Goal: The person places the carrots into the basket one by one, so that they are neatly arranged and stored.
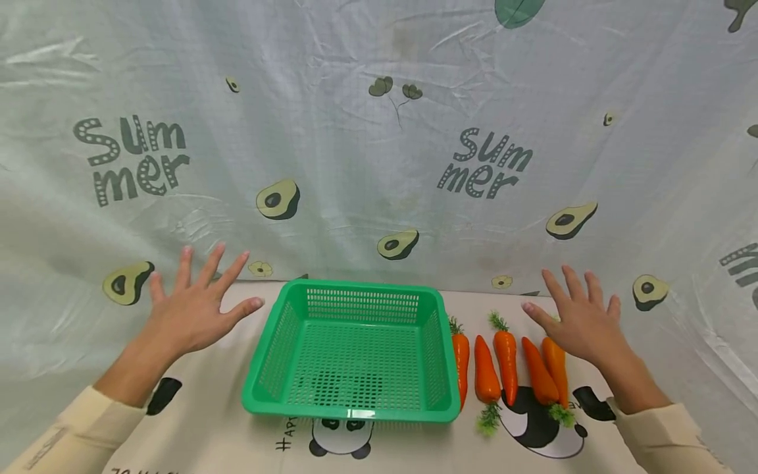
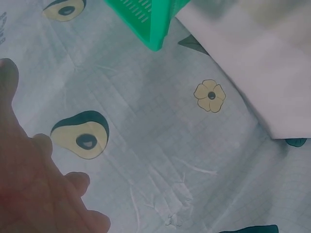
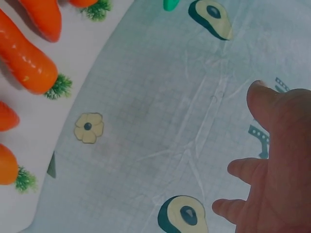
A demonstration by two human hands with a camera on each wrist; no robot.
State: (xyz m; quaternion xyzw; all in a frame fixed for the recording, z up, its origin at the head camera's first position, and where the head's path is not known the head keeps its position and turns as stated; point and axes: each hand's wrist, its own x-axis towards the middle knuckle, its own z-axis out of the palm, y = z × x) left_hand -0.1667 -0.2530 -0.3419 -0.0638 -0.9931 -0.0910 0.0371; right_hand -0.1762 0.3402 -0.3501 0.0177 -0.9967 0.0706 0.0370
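Green basket (image 1: 352, 362), likely light, stiff, best gripped at rim (image 1: 362, 285); carrots (image 1: 506, 359) at its three o'clock; left hand (image 1: 192, 315), right hand (image 1: 586, 326) splayed, empty.

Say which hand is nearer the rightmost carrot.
Right: the right hand overlaps the rightmost carrot in the head view; the left hand is left of the green basket.
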